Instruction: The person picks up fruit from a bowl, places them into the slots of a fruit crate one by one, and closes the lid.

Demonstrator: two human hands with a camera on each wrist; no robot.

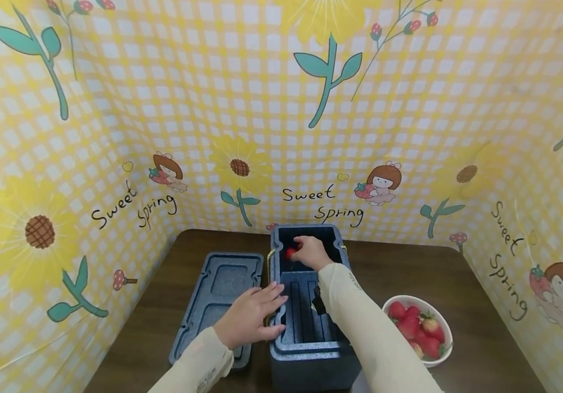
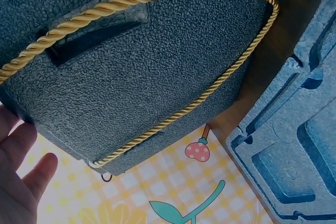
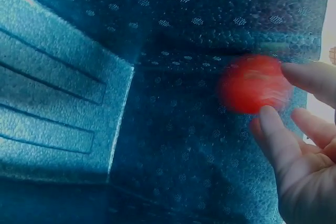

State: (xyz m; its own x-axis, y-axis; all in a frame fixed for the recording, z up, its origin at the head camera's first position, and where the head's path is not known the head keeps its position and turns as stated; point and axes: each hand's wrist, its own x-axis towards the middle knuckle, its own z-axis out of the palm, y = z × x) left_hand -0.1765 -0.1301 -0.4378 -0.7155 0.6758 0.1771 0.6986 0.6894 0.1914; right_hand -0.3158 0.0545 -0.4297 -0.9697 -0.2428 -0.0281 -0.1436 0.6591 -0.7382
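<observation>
A yellow checked cloth, printed with flowers and "Sweet Spring", rises behind the dark foam box and on both sides of it. The brown table lies beneath the box. The box is lidless, with a ribbed section at its near end and a deeper hollow at its far end. A matching lid lies just left of the box. Right of the box is a white bowl of strawberries. A gold rope loops along the box's left wall. The left hand rests on the box's left rim, fingers spread, nearly straight. The right hand reaches into the box's far hollow, thumb and fingers parted around a red fruit; blur makes it impossible to tell whether they grip it.
</observation>
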